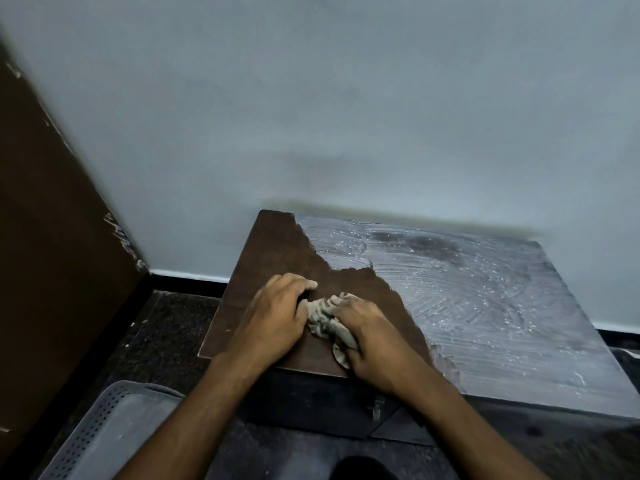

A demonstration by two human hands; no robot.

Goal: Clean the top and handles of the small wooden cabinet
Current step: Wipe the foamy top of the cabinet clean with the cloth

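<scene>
Currently | cabinet top (485,299): left strip wiped dark, rest dusty white | step: wiping top, handles undone | cloth (325,323) near front-left edge | right hand (377,337) grips it, left hand (273,317) pressing flat, ungrasping | next: sweep rightward.

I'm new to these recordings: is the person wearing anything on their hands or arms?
No. The left hand and right hand are bare, without gloves, rings or a watch. Both forearms are uncovered as far as the picture shows; no sleeve is in view.
</scene>
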